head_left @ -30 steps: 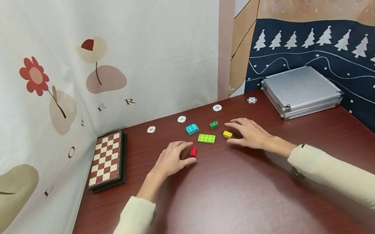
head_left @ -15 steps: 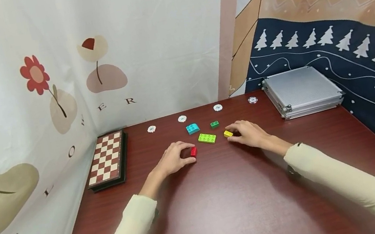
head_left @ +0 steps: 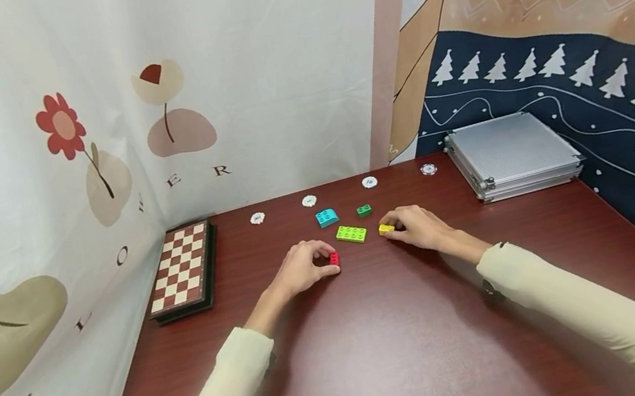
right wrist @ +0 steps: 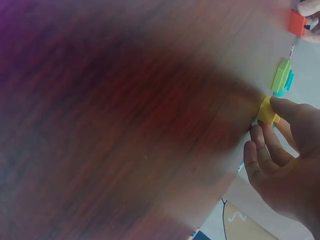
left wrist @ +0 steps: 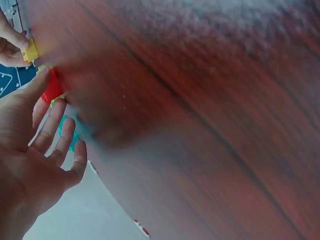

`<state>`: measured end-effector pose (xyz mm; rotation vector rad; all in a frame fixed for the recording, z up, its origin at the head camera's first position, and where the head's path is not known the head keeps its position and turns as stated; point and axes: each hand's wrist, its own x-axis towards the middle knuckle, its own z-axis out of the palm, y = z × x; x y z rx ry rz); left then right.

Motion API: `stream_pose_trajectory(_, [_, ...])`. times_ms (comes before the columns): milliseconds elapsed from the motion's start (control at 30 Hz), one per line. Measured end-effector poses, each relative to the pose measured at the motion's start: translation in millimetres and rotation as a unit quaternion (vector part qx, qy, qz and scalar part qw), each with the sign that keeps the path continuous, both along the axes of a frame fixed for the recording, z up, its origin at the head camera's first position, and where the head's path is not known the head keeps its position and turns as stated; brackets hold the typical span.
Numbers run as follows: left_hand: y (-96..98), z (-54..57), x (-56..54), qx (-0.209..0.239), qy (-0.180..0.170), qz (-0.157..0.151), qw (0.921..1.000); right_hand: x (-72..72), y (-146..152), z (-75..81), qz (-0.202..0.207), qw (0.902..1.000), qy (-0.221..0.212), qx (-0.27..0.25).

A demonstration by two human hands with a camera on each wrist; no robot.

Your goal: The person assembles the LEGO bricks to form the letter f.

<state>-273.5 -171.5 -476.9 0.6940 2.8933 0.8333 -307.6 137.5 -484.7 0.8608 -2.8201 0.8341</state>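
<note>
In the head view my left hand point(head_left: 299, 269) pinches a small red toy brick point(head_left: 335, 259) between thumb and fingers. The left wrist view shows the same red brick point(left wrist: 52, 86) at the thumb tip, the other fingers spread below it. My right hand point(head_left: 419, 226) pinches a small yellow brick point(head_left: 386, 229), partly covered by its fingers; it also shows in the right wrist view as a yellow brick point(right wrist: 266, 111) by the thumb. Between the hands lies a lime green brick point(head_left: 351, 233) with two rows of studs. Behind it are a blue brick point(head_left: 326, 217) and a small dark green brick point(head_left: 364, 210).
Several round chips, among them a white chip point(head_left: 309, 201), stand in a row along the back of the brown table point(head_left: 345, 361). A chessboard box point(head_left: 180, 266) lies at the left edge. Silver metal cases point(head_left: 511, 151) sit at the back right, against the printed curtain.
Both hands have closed their fingers on the bricks beside them. The red brick has shifted slightly right and nearer with the left hand. The other bricks have stayed put.
</note>
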Motion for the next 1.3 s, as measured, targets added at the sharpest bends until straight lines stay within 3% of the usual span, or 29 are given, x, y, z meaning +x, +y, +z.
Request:
stream_pose_trajectory(333, [8.5,-3.5,2.4,-0.007,0.005,0.01,0.9999,3.4,1.8,3.4,0.021,0.9996,-0.017,0.0])
stream_pose_trajectory(533, [6.4,-2.4,3.9,-0.01,-0.001,0.016,0.9998,4.4,6.4,7.6,0.055,0.9975,-0.043,0.008])
stream_pose_trajectory(900, [4.3,-4.3,3.9,0.013,-0.01,0.019,0.9997,-5.5,16.6,9.0,0.129,0.9902,-0.053,0.007])
stream_pose_trajectory(1300, [4.3,-8.3,0.3,0.037,-0.007,0.014,0.9992,-6.3,13.3,7.2,0.122,0.9916,-0.042,0.009])
